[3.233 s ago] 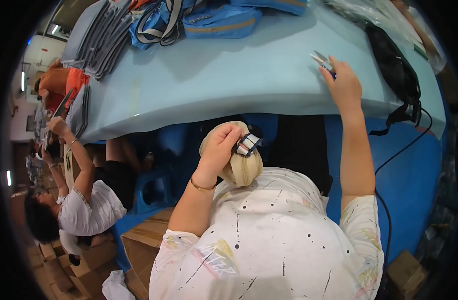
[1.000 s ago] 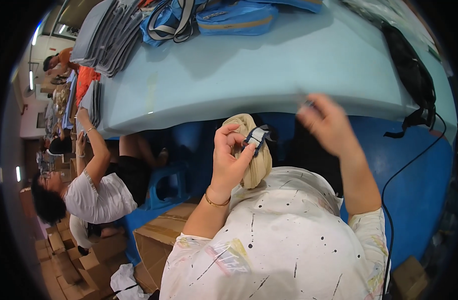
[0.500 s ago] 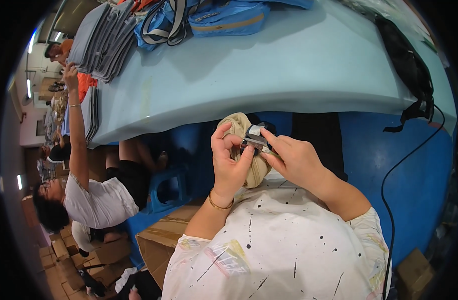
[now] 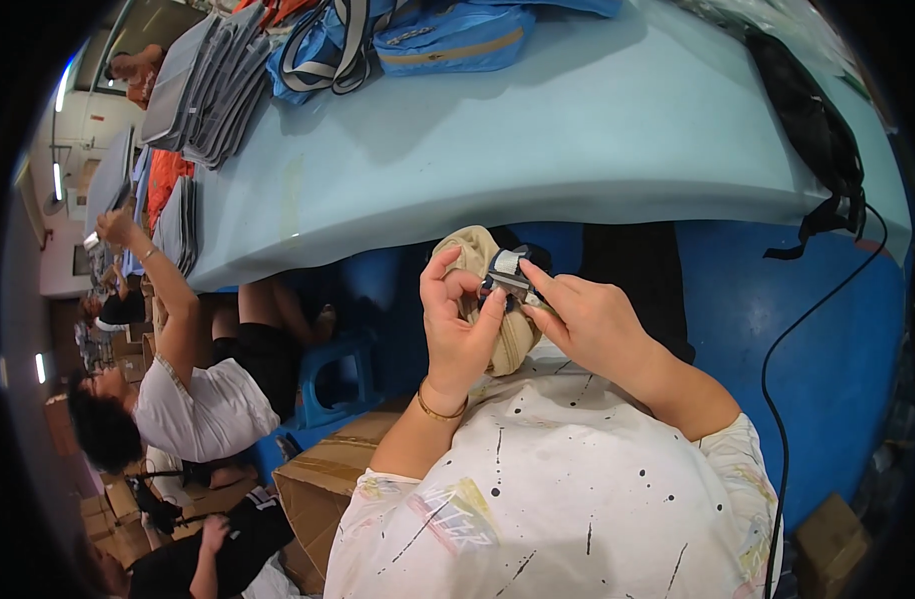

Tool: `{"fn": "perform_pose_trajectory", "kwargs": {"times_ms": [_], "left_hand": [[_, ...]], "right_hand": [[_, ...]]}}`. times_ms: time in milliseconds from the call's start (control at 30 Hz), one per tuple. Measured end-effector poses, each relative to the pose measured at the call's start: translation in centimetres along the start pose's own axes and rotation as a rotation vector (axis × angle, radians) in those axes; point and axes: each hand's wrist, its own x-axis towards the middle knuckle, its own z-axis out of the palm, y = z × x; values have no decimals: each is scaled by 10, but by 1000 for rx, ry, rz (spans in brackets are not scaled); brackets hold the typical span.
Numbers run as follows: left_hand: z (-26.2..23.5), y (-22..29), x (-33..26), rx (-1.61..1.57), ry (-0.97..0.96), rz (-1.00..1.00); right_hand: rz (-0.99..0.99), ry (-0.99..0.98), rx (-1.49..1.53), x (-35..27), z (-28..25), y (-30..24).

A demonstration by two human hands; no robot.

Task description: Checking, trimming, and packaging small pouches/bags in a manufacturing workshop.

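In front of my body I hold a beige fabric bag [image 4: 518,346] with a navy and white strap [image 4: 508,262] above it. My left hand [image 4: 456,324] is closed, its thumb and fingers pinching the strap at a small grey piece [image 4: 513,284] that looks like a buckle. From the other side, my right hand [image 4: 589,312] presses its thumb and index finger onto the same strap and grey piece. The fingers hide part of the strap, and the bag's lower part lies against my shirt.
Beyond my hands is a table with a pale blue cover [image 4: 537,140]. On it lie blue bags [image 4: 452,42], stacked grey panels [image 4: 208,90] and a black bag [image 4: 802,110]. A black cable [image 4: 777,369] hangs at right. A cardboard box [image 4: 327,479] and a co-worker [image 4: 203,399] are at left.
The strap has turned slightly between my fingers, showing more of its white stripe. At left the co-worker's raised arm has come down and bent, and another person has come into view below.
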Motion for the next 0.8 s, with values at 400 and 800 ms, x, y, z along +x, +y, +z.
{"fn": "perform_pose_trajectory", "kwargs": {"times_ms": [400, 800], "left_hand": [[-13, 3, 4, -194, 5, -117], [-75, -11, 14, -768, 55, -193]], "right_hand": [[126, 285, -293, 29, -37, 44], [330, 426, -1113, 68, -118, 171]]}}
